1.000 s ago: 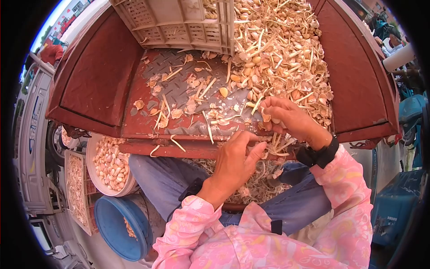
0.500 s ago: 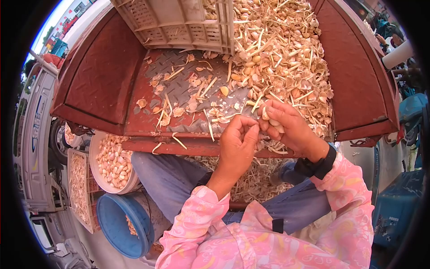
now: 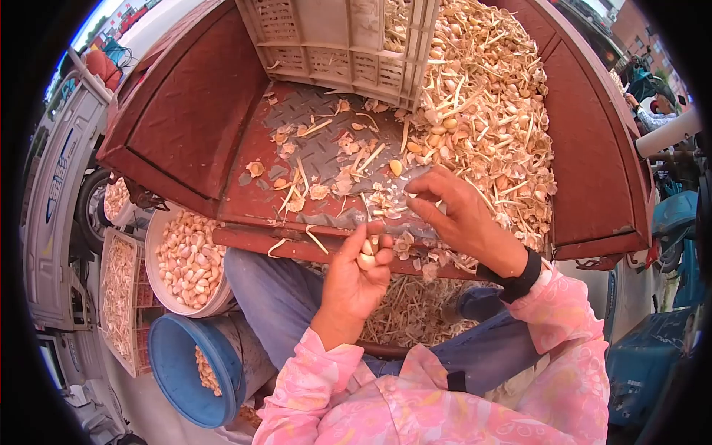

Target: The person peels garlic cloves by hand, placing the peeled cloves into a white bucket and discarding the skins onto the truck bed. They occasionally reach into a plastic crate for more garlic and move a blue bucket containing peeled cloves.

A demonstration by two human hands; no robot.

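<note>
My left hand [image 3: 354, 278] is curled palm-up in front of the cart's edge, its fingers round several garlic cloves [image 3: 366, 259]. To its right, my right hand [image 3: 467, 222] hovers over the near part of the cart bed, thumb and fingers apart with nothing visible between them. Loose garlic skins and stems [image 3: 356, 159] lie on the metal bed ahead of both hands. A single yellowish clove [image 3: 396, 167] rests just beyond my right fingertips. The large heap of garlic [image 3: 489, 111] with cloves, skins and dry stalks covers the bed's right side.
A plastic crate [image 3: 334, 48] stands tilted at the back of the red cart [image 3: 174, 126]. At lower left are a white bucket of cloves [image 3: 157, 256], a blue bucket [image 3: 167, 363] and a crate of garlic bits [image 3: 119, 293]. Stalks [image 3: 415, 308] cover the ground between my legs.
My hands have parted. The cloves held in my right hand are now in my left, which has turned palm-up and drawn lower. My right hand has opened. The view has shifted slightly.
</note>
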